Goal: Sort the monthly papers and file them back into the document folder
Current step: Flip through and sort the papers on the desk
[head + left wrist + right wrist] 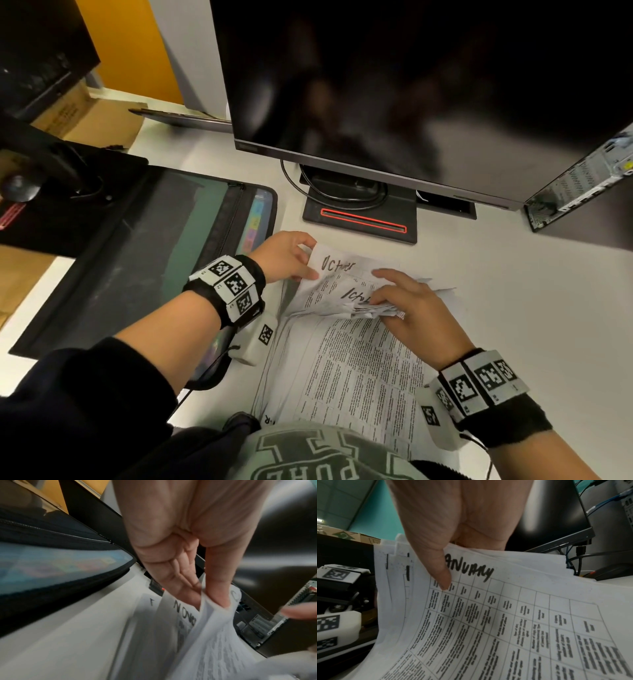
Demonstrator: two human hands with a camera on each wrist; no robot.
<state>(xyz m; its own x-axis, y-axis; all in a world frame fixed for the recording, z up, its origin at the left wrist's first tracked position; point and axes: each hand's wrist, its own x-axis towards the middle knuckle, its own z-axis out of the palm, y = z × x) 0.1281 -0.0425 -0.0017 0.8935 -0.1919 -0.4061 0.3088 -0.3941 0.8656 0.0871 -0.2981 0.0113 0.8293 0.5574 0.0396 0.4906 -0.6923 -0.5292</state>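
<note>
My left hand (309,259) pinches the near corner of a sheet headed "October" (342,265), thumb on top as in the left wrist view (213,601). A sheet starting "Nov" (184,613) lies beneath it. My right hand (383,298) grips a lifted bundle of papers (346,301). In the right wrist view its thumb (441,574) presses the "January" sheet (505,615), and the fingers are hidden behind the bundle. More printed sheets (352,373) lie flat on the desk. The black document folder (137,260) lies open at left, coloured tabs (255,219) showing.
A dark monitor (411,85) on its stand (359,222) rises just behind the papers. A computer tower (582,185) stands at the right, and a cardboard box (89,116) and black gear (51,192) at far left. White desk (513,291) shows right of the papers.
</note>
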